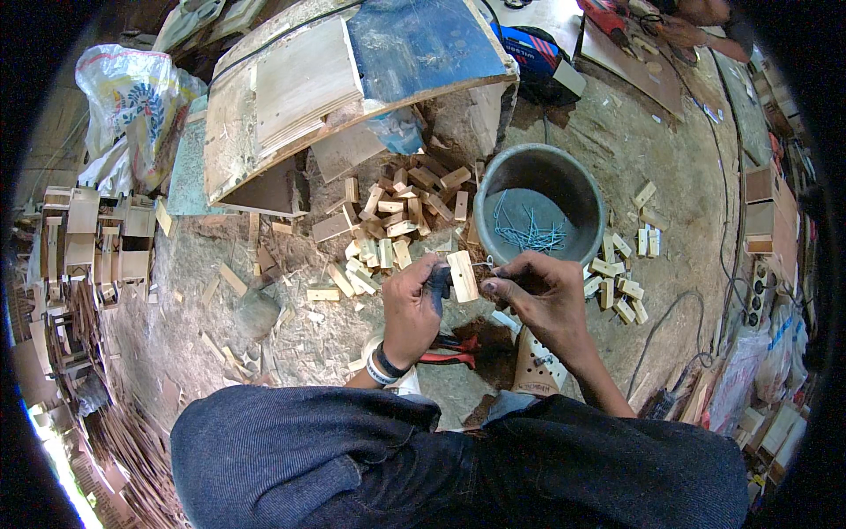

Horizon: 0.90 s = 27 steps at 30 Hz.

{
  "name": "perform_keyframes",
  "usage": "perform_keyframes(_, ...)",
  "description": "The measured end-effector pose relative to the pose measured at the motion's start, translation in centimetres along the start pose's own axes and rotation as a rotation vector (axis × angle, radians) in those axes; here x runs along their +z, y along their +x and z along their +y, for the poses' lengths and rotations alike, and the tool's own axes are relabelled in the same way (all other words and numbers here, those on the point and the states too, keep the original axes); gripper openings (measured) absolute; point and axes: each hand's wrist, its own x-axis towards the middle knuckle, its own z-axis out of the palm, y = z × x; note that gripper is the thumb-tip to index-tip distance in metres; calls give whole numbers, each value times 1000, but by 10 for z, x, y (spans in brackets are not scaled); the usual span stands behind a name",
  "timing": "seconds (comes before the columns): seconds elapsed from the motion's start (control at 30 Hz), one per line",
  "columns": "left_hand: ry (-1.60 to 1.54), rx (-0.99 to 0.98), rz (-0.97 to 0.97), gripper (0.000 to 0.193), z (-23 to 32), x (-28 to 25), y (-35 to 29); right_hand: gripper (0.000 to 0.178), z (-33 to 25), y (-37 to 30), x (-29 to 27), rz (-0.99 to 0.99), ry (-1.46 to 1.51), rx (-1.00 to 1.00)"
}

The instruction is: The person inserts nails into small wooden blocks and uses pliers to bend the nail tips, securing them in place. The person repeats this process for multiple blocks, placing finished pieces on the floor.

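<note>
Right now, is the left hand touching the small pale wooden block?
Touching. The head view shows the left hand gripping the small pale wooden block at its left edge, fingers against the wood.

At far left I see a crumpled white plastic sack with a blue and yellow printed emblem, slumped beside the stacked wooden boards. Far and slightly right of centre lies a dark bag with blue and red panels and a white rectangular tag at its near corner. Clear plastic bags bunch at near right.
</note>
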Motion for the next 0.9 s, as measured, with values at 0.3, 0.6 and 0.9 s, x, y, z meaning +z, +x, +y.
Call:
perform_keyframes(0.3, 202, 287, 57, 18, 14, -4, 3, 18, -1, 5, -3, -57, 161, 235)
perform_keyframes(0.6, 225, 356, 35, 18, 16, -9, 8, 13, -14, 7, -15, -61, -115, 64)
perform_keyframes(0.9, -4, 20, -132, 8, 15, -19, 15, 12, -3, 16, -20, -117, -126, -182)
